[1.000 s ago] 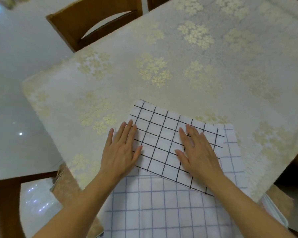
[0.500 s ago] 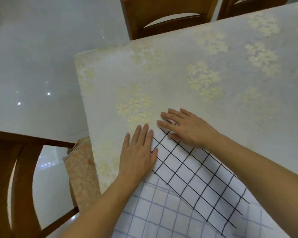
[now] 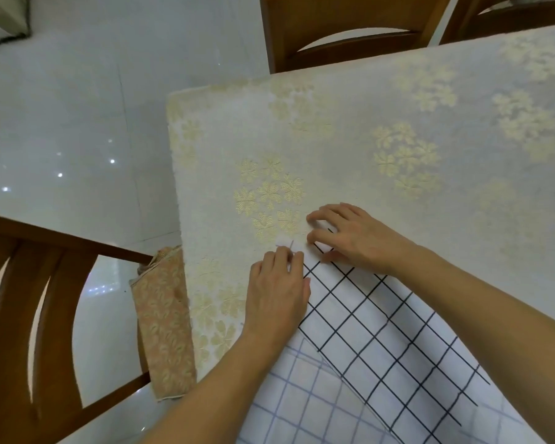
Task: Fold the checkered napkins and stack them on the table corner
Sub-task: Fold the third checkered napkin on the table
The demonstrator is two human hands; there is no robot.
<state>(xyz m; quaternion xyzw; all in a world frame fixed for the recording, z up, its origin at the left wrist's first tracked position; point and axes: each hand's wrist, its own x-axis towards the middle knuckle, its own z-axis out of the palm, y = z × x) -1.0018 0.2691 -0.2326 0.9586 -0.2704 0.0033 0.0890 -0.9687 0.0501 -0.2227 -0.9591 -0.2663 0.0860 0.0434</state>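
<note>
While both wrists lie low, left hand and right hand curl fingertips, pinching the black-checked napkin's far corner; blue-checked napkin lies beneath.

Left hand: lower centre of the frame, palm down, fingers curled at the far corner of the black-checked napkin.
Right hand: just right of and above the left hand, fingertips bent onto the same corner.
Black-checked napkin: lies diagonally toward the lower right, over the blue-checked napkin.
Blue-checked napkin: bottom centre, partly covered.
Table: fills the right and centre, under a pale floral cloth.
Chairs: one at top centre, another at lower left.
Floor: glossy pale tiles, upper left.
</note>
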